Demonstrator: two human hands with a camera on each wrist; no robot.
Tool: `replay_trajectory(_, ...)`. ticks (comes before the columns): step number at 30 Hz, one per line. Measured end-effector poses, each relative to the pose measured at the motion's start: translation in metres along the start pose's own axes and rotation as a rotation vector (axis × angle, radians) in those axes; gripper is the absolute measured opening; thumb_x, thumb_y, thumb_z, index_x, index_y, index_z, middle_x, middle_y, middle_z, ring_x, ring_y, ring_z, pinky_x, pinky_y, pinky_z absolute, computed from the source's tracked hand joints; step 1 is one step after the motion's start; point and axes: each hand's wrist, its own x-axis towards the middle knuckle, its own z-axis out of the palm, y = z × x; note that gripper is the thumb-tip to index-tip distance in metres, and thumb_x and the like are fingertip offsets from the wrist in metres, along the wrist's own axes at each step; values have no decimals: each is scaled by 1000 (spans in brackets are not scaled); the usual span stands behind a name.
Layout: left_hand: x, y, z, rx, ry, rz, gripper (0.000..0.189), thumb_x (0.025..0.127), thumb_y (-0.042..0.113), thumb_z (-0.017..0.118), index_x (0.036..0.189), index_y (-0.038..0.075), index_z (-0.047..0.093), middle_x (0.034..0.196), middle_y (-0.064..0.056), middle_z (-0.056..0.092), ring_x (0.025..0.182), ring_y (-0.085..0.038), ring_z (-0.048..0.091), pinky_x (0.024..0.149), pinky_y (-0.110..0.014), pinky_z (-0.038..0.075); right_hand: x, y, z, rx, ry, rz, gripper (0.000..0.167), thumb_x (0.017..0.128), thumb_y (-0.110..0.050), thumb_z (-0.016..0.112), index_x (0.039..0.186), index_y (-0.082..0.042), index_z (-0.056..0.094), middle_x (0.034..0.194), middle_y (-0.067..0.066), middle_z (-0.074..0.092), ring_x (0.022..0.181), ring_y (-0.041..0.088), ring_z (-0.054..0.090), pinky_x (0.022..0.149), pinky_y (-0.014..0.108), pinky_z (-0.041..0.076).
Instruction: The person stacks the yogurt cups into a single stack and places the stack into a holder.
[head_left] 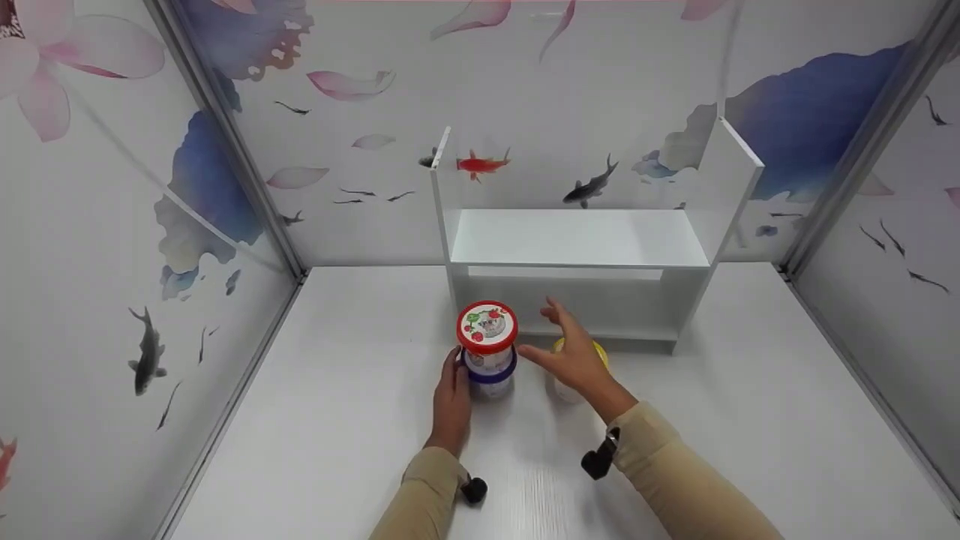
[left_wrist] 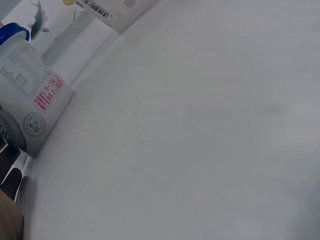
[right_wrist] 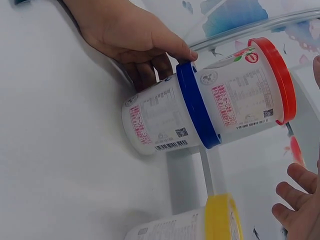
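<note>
Two white tubs stand stacked in front of the shelf: a red-lidded tub [head_left: 487, 328] with a strawberry print sits on top of a blue-lidded tub [head_left: 492, 389]. My left hand [head_left: 451, 409] grips the lower tub from the left; in the right wrist view its thumb lies at the blue lid and its fingers curl behind the wall. Just right of the stack, my right hand [head_left: 576, 358] holds nothing, thumb and fingers spread. Beneath that hand and partly hidden by it stands a yellow-lidded tub [right_wrist: 175, 227]. The left wrist view catches the blue-lidded tub's printed side [left_wrist: 37, 95].
A white two-tier shelf [head_left: 577, 236] with tall side panels stands at the back of the white table [head_left: 337, 420], close behind the tubs. Printed wall panels [head_left: 375, 150] with fish and petals enclose the table at the back and both sides.
</note>
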Motion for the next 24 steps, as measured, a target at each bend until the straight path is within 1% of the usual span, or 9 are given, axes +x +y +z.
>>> replay_trajectory(3, 0, 0, 0, 9, 4, -1, 57, 108, 50, 37, 159, 26, 31, 161, 1, 37, 149, -23, 32, 121, -49, 28, -2, 7, -6, -11, -8, 8, 103, 78, -53, 84, 159, -19, 30, 153, 8, 47, 144, 31, 39, 115, 58, 34)
replay_trajectory(8, 0, 0, 0, 2, -3, -7, 56, 108, 48, 39, 159, 26, 31, 161, 2, 37, 150, -22, 31, 121, -48, 28, -7, 19, -15, -26, -12, 23, 102, 79, -52, 83, 159, -18, 30, 154, 9, 45, 145, 35, 37, 116, 62, 31)
replay_trajectory(14, 1, 1, 0, 15, 2, -20, 55, 108, 45, 40, 159, 25, 31, 162, 1, 36, 150, -22, 30, 121, -48, 28, -12, 33, -24, -22, -7, 54, 104, 77, -55, 84, 159, -18, 30, 155, 10, 43, 142, 36, 40, 112, 57, 39)
replay_trajectory(16, 1, 2, 0, 21, 6, -22, 55, 109, 45, 40, 159, 25, 32, 161, 0, 37, 150, -23, 31, 121, -49, 28, -13, 38, -26, -30, -5, 62, 106, 77, -56, 84, 159, -16, 30, 155, 10, 43, 142, 38, 40, 112, 57, 39)
replay_trajectory(22, 0, 2, 1, 15, 5, -21, 55, 108, 47, 40, 159, 26, 31, 162, 1, 36, 150, -24, 31, 121, -49, 28, -20, 53, -29, -83, 9, 81, 100, 80, -47, 85, 158, -12, 32, 156, 11, 42, 143, 35, 38, 117, 57, 31)
replay_trajectory(24, -1, 2, 1, 4, 3, -23, 56, 108, 48, 40, 159, 27, 31, 161, 2, 37, 150, -23, 31, 120, -49, 28, -22, 57, -29, -97, 7, 88, 102, 79, -50, 84, 158, -11, 32, 157, 12, 41, 144, 34, 36, 118, 57, 29)
